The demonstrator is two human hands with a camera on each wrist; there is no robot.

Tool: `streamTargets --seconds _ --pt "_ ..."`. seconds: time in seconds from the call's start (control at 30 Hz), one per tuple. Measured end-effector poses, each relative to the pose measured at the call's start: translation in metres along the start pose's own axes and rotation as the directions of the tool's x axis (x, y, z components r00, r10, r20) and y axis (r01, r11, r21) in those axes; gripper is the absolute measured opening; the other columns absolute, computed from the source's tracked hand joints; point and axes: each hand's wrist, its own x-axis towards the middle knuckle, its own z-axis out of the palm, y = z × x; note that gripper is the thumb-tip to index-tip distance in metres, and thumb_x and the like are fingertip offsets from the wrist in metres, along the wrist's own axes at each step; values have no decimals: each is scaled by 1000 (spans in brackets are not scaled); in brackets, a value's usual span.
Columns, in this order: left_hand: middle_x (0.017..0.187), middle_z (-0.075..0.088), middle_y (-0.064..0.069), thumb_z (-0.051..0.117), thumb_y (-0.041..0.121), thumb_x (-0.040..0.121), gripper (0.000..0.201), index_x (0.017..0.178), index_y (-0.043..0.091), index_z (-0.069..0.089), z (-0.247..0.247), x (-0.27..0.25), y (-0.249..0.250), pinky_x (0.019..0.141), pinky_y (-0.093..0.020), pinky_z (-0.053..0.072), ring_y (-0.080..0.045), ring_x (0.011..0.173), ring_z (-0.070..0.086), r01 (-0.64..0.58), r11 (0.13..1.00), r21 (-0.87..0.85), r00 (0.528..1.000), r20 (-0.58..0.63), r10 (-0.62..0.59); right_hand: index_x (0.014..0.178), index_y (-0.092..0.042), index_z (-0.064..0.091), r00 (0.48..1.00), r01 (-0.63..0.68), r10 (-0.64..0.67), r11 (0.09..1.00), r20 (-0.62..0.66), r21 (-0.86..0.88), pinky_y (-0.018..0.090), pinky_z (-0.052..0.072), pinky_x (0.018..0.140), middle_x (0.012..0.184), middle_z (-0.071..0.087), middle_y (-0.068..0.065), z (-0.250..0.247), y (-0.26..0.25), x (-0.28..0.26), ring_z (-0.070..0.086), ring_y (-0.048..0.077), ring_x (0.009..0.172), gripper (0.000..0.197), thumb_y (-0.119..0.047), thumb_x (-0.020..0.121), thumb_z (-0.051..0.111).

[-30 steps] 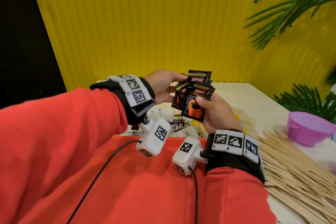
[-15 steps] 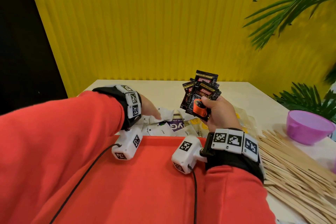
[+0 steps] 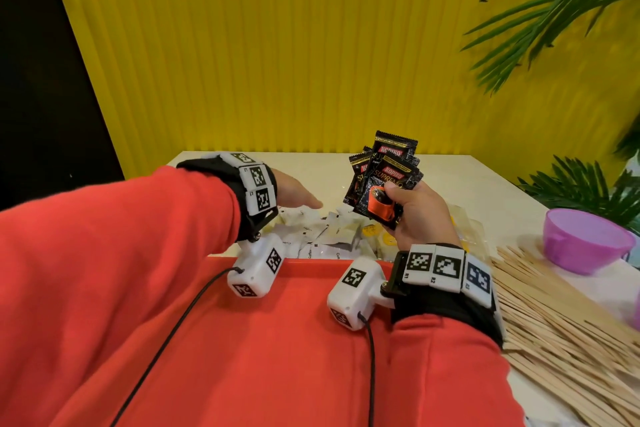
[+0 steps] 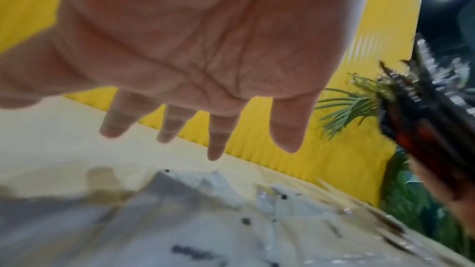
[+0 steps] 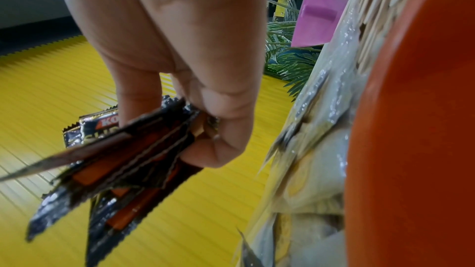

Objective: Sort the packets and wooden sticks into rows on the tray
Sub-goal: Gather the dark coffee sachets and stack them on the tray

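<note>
The right hand (image 3: 414,215) pinched a fan of black-and-orange foil coffee packets (image 3: 382,180) above the cream table (image 3: 485,198), while the left hand (image 4: 195,48), fingers spread and empty, hovered over loose white paper packets (image 3: 332,232) beyond the red plastic tray (image 3: 298,333). Gathering seemed underway; next, probably, grasping another packet.

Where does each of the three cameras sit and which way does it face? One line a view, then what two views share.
Head: looks forward and down at the red tray; both sleeves, left hand, right hand.
Left wrist: under the left palm, along spread fingers over the white packets.
Right wrist: along the right hand gripping the black packets.
Shared: black packets, purple bowl.
</note>
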Motion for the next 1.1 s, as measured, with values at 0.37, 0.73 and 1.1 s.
streamTargets --seconds 0.37,0.73,1.1 --pt "154 22 -11 45 43 95 67 147 8 21 8 0 4 109 -35 26 -27 141 25 -2 996 94 999 43 -2 87 -20 54 990 52 -41 996 -132 77 30 49 61 84 62 2 -5 -3 3 62 16 75 21 0 92 50" --pt "151 31 -11 40 55 93 78 151 19 3 32 12 51 96 -31 32 -26 134 37 -248 855 455 964 24 266 98 -15 52 985 58 -45 996 -169 68 27 45 58 84 60 1 -8 -5 2 58 13 73 15 -1 93 49" --pt "146 40 -6 33 60 93 68 141 11 39 28 12 36 107 -34 27 -22 132 39 -136 878 459 990 27 139 91 -18 53 989 45 -36 997 -144 61 32 51 65 88 61 3 -8 -4 5 61 16 78 14 -3 91 52"
